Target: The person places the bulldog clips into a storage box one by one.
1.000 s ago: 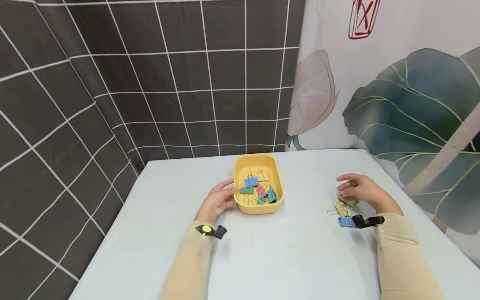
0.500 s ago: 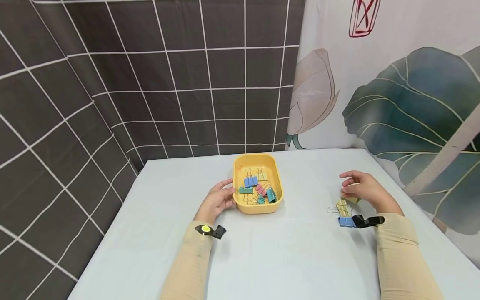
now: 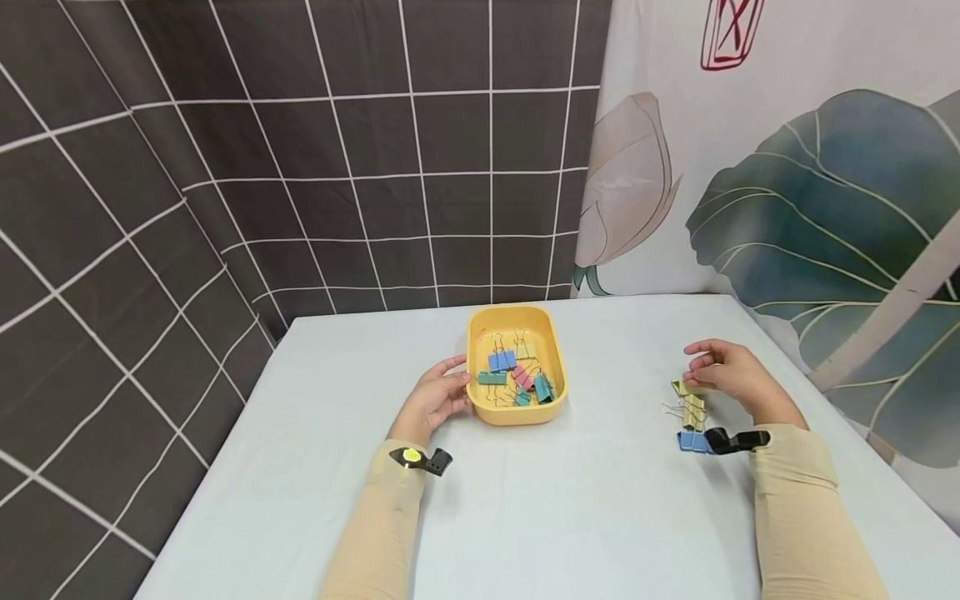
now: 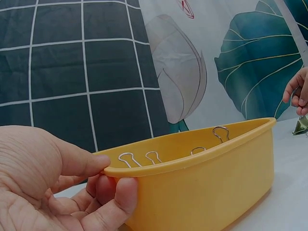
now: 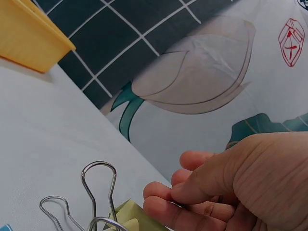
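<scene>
Head view: on the table (image 3: 585,517), the tray (image 3: 517,415) of mixed clips (image 3: 502,361) is gripped at its left edge by the left hand (image 3: 435,402), while well to the right a yellow clip (image 3: 681,388) is pinched by the right hand (image 3: 733,379), with a second yellow clip (image 3: 693,412) and a blue clip (image 3: 693,442) lying near. Left wrist view: the tray is clamped between thumb and curled fingers, wire handles (image 4: 129,154) being visible inside. Right wrist view: thumb and fingertips are seen together, the grip point hidden.

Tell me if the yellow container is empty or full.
Neither: the yellow container is partly filled. Blue, pink and green binder clips lie inside, with bare floor visible around them.
</scene>
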Motion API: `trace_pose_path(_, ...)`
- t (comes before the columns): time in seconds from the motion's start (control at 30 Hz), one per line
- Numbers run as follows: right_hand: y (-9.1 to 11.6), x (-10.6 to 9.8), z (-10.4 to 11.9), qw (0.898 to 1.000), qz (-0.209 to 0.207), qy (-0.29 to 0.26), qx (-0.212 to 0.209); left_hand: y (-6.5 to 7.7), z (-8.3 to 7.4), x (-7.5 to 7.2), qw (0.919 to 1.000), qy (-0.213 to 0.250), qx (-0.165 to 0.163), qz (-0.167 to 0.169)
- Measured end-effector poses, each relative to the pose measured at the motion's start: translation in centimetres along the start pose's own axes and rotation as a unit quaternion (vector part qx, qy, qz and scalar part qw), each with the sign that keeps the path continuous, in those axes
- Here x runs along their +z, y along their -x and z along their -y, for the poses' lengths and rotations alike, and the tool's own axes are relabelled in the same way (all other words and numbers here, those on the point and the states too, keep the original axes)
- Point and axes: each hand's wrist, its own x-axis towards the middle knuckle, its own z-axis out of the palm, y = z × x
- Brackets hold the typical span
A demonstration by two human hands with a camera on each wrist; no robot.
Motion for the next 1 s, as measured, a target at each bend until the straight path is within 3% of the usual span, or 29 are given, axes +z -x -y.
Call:
trace_pose_path(0.63, -0.5, 0.7, -1.3, 0.999, -0.004, -0.042, -0.001, 0.2, -0.1, 0.1, 1.0, -0.001, -0.002, 0.004)
trace_pose_path(1.0, -0.8, 0.8, -1.0, 1.0, -0.015, -0.027, 0.003, 0.2, -0.2, 0.1, 1.0, -0.003, 0.002, 0.005)
